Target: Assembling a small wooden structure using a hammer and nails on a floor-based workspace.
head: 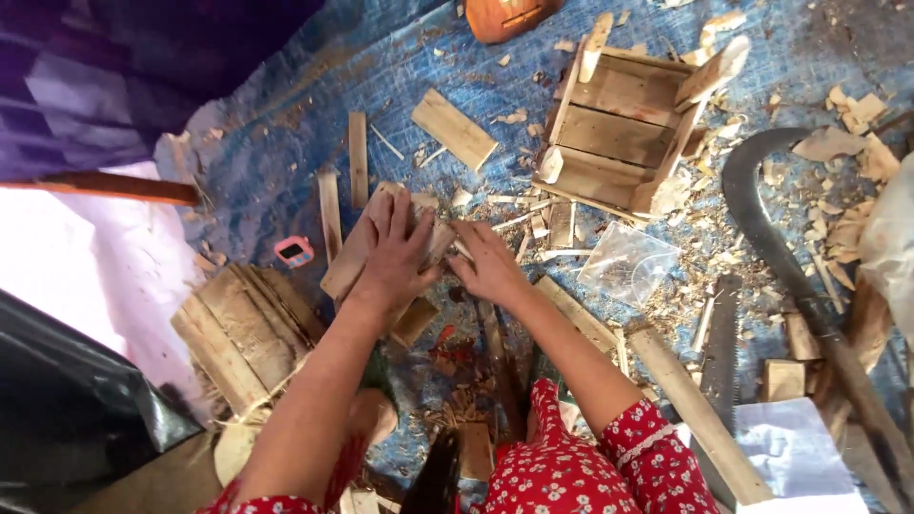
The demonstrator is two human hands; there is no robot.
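Note:
My left hand [395, 249] lies flat with spread fingers on a flat wooden board [349, 257] that rests on the blue tarp. My right hand [487, 264] is right beside it, fingers curled at the board's right edge, seemingly pinching something small; what it grips is hidden by the fingers. Both forearms reach in from the bottom, with red flowered sleeves. Thin wooden slats [357, 157] lie just beyond the board.
A small slatted wooden crate [619, 133] sits at the upper right. A curved sickle blade [752, 205], a hand saw [721, 347], a clear plastic bag [628, 265], a stack of planks [238, 333], a pink gadget [294, 250] and wood shavings surround me.

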